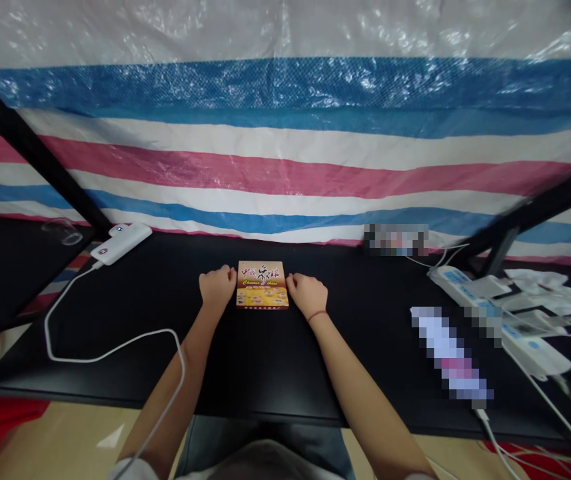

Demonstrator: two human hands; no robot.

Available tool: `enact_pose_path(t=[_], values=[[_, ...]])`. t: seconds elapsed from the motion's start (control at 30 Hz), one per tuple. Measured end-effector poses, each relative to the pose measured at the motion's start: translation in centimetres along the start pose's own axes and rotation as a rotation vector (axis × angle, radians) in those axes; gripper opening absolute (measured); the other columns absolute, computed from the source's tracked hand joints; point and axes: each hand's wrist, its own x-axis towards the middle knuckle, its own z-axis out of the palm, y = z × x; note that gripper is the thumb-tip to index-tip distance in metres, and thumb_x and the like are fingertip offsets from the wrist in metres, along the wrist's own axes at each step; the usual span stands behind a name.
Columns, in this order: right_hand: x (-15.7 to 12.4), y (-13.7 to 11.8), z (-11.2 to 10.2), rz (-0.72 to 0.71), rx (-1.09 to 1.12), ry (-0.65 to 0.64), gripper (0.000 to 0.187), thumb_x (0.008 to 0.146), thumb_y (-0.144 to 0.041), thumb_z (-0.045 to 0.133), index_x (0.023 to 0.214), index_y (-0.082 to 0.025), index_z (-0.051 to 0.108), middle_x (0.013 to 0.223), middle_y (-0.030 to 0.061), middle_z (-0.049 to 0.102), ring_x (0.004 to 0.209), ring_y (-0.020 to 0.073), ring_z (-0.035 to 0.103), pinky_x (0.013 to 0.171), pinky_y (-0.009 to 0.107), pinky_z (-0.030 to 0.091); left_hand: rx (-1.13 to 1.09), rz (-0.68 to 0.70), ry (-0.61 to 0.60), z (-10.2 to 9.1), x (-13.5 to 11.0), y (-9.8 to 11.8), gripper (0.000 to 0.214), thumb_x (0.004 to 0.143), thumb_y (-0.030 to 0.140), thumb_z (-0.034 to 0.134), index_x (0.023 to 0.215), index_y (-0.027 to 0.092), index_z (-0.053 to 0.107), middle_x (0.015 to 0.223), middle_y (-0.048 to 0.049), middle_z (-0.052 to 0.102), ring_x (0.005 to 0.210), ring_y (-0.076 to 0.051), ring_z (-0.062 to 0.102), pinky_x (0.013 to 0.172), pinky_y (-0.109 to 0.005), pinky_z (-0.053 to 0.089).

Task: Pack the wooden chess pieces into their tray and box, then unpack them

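Note:
A Chinese chess box (pixel 262 285), yellow and dark red with printed lettering, lies flat on the black table (pixel 265 360). My left hand (pixel 217 285) rests on the tabletop just left of the box, fingers curled into a fist close to its edge. On the other side, my right hand (pixel 308 293) is likewise closed, its knuckles at or very near the box's right edge; I cannot tell whether it touches. A thin red cord circles my right wrist. Neither fist shows anything inside it.
A white device (pixel 122 243) at back left trails a white cable (pixel 115 353) across my left forearm. On the right lie a blurred-out phone-like object (pixel 450 357) and a power strip (pixel 510 327) with tangled cords. Striped sheeting (pixel 285 173) hangs behind the table, between black frame bars.

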Motion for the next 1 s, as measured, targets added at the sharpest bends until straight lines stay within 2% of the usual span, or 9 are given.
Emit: enact_pose_path(t=[0.17,0.37,1.0], values=[[-0.3,0.8,0.3,-0.030,0.037,0.025,0.038,0.094,-0.041,0.044,0.075,-0.021,0.069,0.075,0.0054,0.070,0.068,0.0160,0.064,0.055,0.023,0.028,-0.079,0.093,0.017,0.2,-0.5,-1.0,0.036,0.094,0.038,0.038,0.075,0.019,0.062,0.077,-0.0059,0.069,0.083,-0.022,0.063,0.068,-0.031,0.028],[-0.5,1.4,0.4,-0.082,0.104,0.038,0.037,0.094,-0.039,0.046,0.067,-0.021,0.063,0.068,0.0019,0.066,0.063,0.0129,0.058,0.052,0.024,0.021,-0.106,0.126,-0.011,0.1,-0.5,-1.2,0.034,0.094,0.036,0.039,0.072,0.019,0.058,0.081,-0.0042,0.070,0.084,-0.021,0.061,0.066,-0.030,0.025],[-0.4,1.5,0.3,-0.100,0.114,0.010,0.036,0.093,-0.039,0.046,0.065,-0.021,0.060,0.067,0.0003,0.064,0.062,0.0120,0.055,0.053,0.024,0.019,-0.096,0.139,-0.017,0.1,-0.4,-1.3,0.034,0.095,0.036,0.039,0.072,0.019,0.059,0.081,-0.0036,0.070,0.083,-0.021,0.061,0.065,-0.030,0.025]])
